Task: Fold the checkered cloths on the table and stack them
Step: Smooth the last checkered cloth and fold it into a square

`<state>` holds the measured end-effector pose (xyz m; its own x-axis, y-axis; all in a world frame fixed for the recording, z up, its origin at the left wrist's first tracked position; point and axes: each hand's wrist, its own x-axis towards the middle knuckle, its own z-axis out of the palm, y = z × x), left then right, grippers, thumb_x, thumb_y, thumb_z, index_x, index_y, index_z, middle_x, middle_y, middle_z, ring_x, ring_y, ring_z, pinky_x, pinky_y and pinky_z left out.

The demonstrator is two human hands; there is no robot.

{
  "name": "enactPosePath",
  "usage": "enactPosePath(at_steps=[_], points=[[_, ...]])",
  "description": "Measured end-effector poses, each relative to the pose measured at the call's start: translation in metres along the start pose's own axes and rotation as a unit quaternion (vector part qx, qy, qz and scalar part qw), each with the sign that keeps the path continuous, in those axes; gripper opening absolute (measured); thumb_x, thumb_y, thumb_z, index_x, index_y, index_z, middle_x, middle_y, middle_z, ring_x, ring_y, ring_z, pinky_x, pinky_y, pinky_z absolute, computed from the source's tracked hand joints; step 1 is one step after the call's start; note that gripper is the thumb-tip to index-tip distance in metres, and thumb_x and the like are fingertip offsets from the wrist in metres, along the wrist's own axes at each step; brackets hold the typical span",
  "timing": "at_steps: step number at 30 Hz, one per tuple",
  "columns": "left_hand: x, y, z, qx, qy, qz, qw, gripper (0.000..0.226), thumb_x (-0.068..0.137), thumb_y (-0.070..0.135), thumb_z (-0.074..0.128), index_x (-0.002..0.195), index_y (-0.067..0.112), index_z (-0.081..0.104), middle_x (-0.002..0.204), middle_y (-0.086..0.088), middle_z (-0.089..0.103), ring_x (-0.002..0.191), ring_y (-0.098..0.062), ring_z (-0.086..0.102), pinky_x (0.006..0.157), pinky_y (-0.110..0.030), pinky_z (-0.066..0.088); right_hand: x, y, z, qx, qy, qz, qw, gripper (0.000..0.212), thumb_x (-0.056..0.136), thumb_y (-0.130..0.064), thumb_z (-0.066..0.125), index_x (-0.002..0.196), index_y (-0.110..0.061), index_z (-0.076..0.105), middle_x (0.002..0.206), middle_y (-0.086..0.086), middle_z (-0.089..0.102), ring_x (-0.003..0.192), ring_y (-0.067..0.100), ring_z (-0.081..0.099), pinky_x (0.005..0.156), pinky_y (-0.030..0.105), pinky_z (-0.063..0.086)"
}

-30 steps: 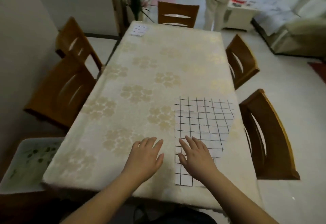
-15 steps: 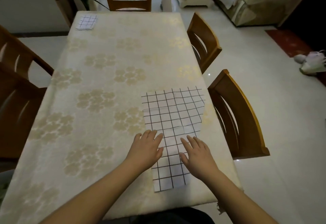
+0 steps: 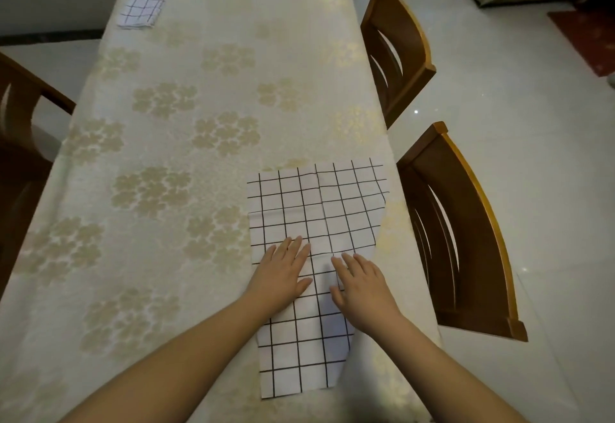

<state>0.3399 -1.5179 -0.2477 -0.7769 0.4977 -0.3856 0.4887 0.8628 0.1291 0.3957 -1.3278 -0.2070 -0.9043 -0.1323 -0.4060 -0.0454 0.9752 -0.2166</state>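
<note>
— Which step are you on?
— Smoothing. My left hand (image 3: 287, 271) and right hand (image 3: 359, 281) lie flat, fingers straight, on the checkered cloth (image 3: 312, 256) spread along the tabletop (image 3: 199, 90) edge nearest the chairs (image 3: 466, 229).
— Next?
— I reckon: grip an edge, fold it over, then carry it to the folded cloth (image 3: 141, 9) at the far corner.
— Changed?
— My left hand has slid from bare tabletop onto the cloth.

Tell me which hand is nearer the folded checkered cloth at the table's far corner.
Left. The left hand lies on the folded cloth's side; the right hand lies farther right.
</note>
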Motion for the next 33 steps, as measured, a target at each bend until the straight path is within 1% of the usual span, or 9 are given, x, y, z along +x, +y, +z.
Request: enactPosePath(at_steps=[2,5,8,14,17,21,24,29,33], points=[[0.001,-0.002,0.009,-0.005,-0.009,-0.003,1.000,0.086,0.082,0.065,0.003,0.156,0.023,0.003,0.164,-0.002,-0.004,0.151,-0.024,0.001,0.119,-0.045,0.006,0.006,-0.001,0.004,0.005,0.007,-0.003,1.000,0.064,0.087,-0.047,0.028,0.137,-0.016,0.052,0.139,0.009,0.055,0.130,0.030,0.050,0.106,0.046,0.040],[-0.003,-0.012,0.018,-0.005,0.014,-0.013,1.000,0.083,0.086,0.069,0.011,0.155,0.024,0.002,0.161,0.004,-0.008,0.151,-0.022,0.003,0.119,-0.047,0.009,0.009,-0.006,0.007,0.003,0.014,-0.007,1.000,0.060,0.084,-0.045,0.035,0.130,-0.015,0.059,0.129,0.008,0.062,0.121,0.030,0.058,0.098,0.046,0.049],[-0.012,-0.027,0.023,0.000,0.009,-0.024,1.000,0.083,0.086,0.072,0.010,0.154,0.027,-0.009,0.159,0.008,-0.017,0.148,-0.016,-0.008,0.119,-0.048,0.005,0.011,-0.013,0.013,-0.003,0.016,-0.011,1.000,0.057,0.083,-0.043,0.043,0.131,-0.016,0.058,0.130,0.007,0.062,0.121,0.030,0.057,0.099,0.046,0.048],[-0.043,-0.076,0.036,0.003,0.038,-0.027,0.999,0.084,0.088,0.073,0.021,0.156,0.026,0.004,0.162,0.007,-0.003,0.150,-0.020,0.007,0.117,-0.049,0.016,0.014,-0.043,0.025,-0.013,0.030,-0.032,0.999,0.058,0.082,-0.041,0.057,0.133,-0.014,0.055,0.133,0.010,0.059,0.124,0.033,0.054,0.102,0.048,0.044],[-0.064,-0.102,0.039,0.003,0.035,-0.034,0.999,0.085,0.086,0.074,0.018,0.156,0.026,0.010,0.162,0.006,0.004,0.149,-0.022,0.014,0.116,-0.051,0.020,0.013,-0.069,0.032,-0.027,0.031,-0.041,0.998,0.059,0.088,-0.040,0.053,0.141,-0.014,0.048,0.142,0.011,0.051,0.134,0.033,0.044,0.110,0.046,0.033],[-0.091,-0.139,0.045,0.009,0.027,-0.038,0.999,0.087,0.081,0.076,0.007,0.153,0.031,-0.009,0.161,0.008,-0.013,0.149,-0.017,-0.006,0.119,-0.047,0.007,0.010,-0.107,0.041,-0.025,0.021,-0.061,0.998,0.061,0.097,-0.043,0.039,0.152,-0.018,0.025,0.158,0.007,0.027,0.148,0.028,0.016,0.119,0.042,0.005],[-0.109,-0.164,0.047,0.008,0.032,-0.035,0.999,0.087,0.081,0.075,0.008,0.155,0.029,0.000,0.162,0.005,-0.008,0.150,-0.019,-0.001,0.119,-0.046,0.008,0.013,-0.132,0.046,-0.027,0.026,-0.067,0.997,0.061,0.098,-0.043,0.037,0.153,-0.021,0.021,0.160,0.005,0.020,0.149,0.026,0.010,0.118,0.040,-0.005],[-0.126,-0.192,0.048,-0.011,0.029,-0.026,0.999,0.086,0.080,0.075,0.015,0.154,0.031,0.006,0.162,0.003,-0.003,0.150,-0.021,0.003,0.120,-0.048,0.014,0.027,-0.145,0.043,-0.026,0.035,-0.026,0.999,0.062,0.100,-0.046,0.035,0.155,-0.023,0.014,0.163,0.002,0.011,0.150,0.023,0.003,0.119,0.041,-0.003],[-0.132,-0.202,0.047,-0.012,0.014,-0.020,1.000,0.084,0.086,0.070,0.032,0.155,0.032,0.003,0.162,0.005,-0.009,0.151,-0.019,-0.003,0.120,-0.044,0.005,0.036,-0.145,0.041,-0.046,0.011,-0.036,0.998,0.068,0.100,-0.051,0.034,0.156,-0.024,0.007,0.164,0.001,0.006,0.150,0.021,-0.001,0.119,0.039,-0.005]])
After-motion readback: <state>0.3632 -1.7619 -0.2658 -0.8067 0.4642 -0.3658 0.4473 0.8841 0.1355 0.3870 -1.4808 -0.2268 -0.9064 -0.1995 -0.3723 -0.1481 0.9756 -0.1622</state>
